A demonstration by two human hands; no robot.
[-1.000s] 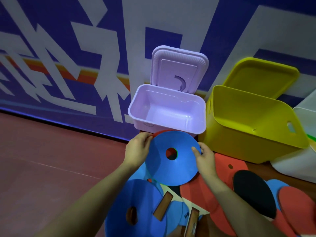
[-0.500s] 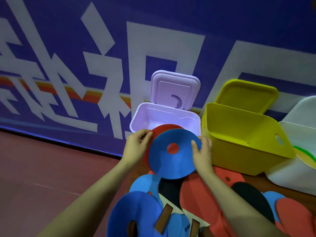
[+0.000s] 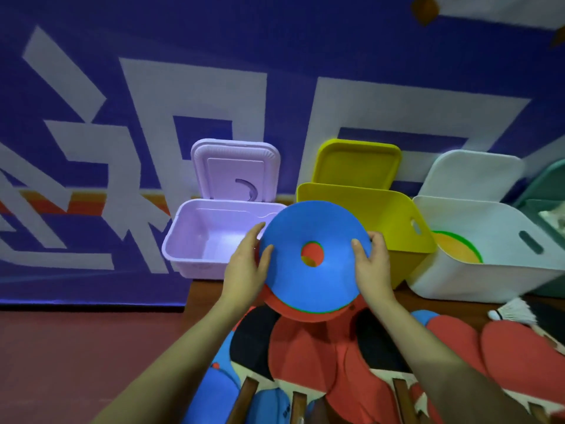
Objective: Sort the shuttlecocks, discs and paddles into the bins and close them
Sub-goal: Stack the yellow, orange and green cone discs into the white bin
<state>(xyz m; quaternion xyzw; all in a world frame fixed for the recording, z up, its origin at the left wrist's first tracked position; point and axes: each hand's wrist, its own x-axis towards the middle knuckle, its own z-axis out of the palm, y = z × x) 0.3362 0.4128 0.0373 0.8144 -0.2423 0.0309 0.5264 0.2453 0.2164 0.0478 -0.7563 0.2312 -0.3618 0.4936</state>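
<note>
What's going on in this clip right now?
A person is sorting sports gear. The left hand and the right hand hold a stack of discs, blue on top with red beneath, in front of the purple bin and the yellow bin. Both look empty, lids up. The white bin already holds a disc. Paddles and a shuttlecock lie on the floor.

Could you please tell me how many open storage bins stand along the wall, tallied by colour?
Lilac plastic bin: 1
Yellow plastic bin: 1
White plastic bin: 1
Teal bin, only partly in view at the right edge: 1
Total: 4
</note>
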